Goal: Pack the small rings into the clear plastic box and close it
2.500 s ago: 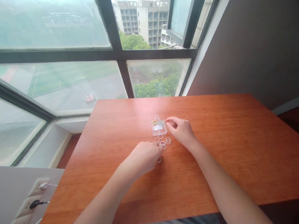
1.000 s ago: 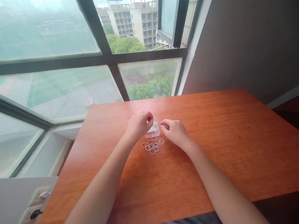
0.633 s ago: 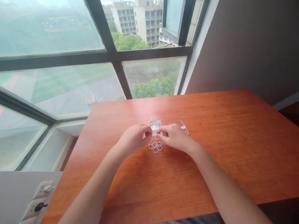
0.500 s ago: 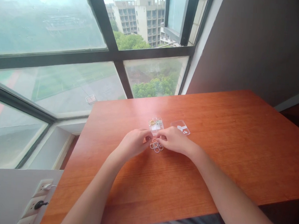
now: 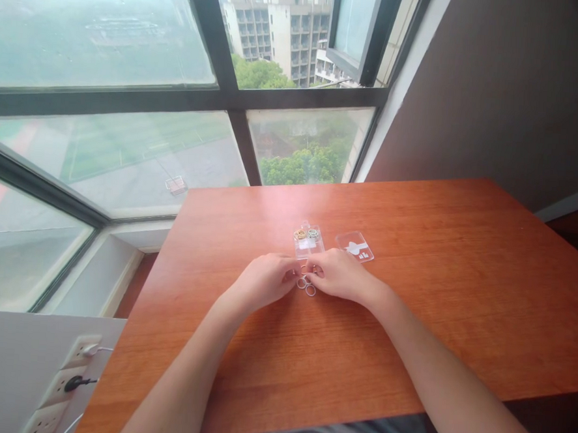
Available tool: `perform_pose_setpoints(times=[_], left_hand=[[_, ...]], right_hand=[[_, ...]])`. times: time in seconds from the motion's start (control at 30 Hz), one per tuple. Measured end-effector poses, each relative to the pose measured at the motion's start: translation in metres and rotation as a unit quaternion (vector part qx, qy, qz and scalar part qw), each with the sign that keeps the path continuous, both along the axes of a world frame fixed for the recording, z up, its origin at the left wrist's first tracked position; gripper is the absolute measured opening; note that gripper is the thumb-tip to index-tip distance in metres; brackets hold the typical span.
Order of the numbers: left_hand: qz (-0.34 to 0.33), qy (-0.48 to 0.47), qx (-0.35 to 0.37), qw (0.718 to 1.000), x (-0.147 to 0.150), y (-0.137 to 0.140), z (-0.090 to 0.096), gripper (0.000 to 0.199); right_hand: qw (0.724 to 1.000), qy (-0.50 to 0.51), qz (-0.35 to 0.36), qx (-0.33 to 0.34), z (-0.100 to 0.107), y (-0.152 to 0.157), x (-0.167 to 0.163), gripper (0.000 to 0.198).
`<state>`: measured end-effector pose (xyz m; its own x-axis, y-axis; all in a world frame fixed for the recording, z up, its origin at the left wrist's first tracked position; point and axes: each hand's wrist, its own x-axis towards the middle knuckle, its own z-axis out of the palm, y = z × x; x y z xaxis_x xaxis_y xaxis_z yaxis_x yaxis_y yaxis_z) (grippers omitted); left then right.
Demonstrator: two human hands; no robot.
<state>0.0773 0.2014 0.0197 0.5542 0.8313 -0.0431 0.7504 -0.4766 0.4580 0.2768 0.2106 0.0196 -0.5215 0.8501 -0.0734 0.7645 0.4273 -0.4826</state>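
Small pale metal rings (image 5: 310, 290) lie in a loose cluster on the wooden table, between my two hands. My left hand (image 5: 269, 278) comes in from the left, thumb and fingers pinched together at the cluster's edge. From the other side my right hand (image 5: 338, 273) bends over the rings, its thumb and forefinger also closed in a pinch and covering part of them. What either pinch holds is too small and hidden to make out. Just beyond my fingertips sits a clear plastic box (image 5: 309, 249), with gold-coloured rings (image 5: 300, 234) and silver-coloured rings (image 5: 313, 233) in its far compartments.
A clear flat lid (image 5: 363, 242) with white marks lies right of the box, behind my right hand. The wooden table (image 5: 437, 265) meets windows (image 5: 303, 142) at the back. Wall sockets (image 5: 66, 386) with plugged-in cables are at lower left.
Both hands have dipped slightly toward the rings, and fewer rings now show between them. The whole view has shifted a little. Box and lid stay in place on the table.
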Motion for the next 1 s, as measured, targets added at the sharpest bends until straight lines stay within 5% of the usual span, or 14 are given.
perform_pose_setpoints(times=[0.43, 0.67, 1.0], left_hand=[[-0.033, 0.005, -0.013, 0.999, 0.003, -0.003, 0.006, 0.017], [0.007, 0.018, 0.017, 1.000, 0.008, -0.002, 0.002, 0.015], [0.015, 0.144, 0.028, 0.989, 0.032, -0.012, 0.013, 0.014]], right_hand=[[0.995, 0.023, 0.060, -0.070, 0.005, 0.005, 0.023, 0.012], [0.997, 0.060, -0.039, -0.028, 0.011, 0.010, 0.033, 0.017], [0.997, 0.039, -0.057, -0.026, 0.015, 0.009, 0.027, 0.016]])
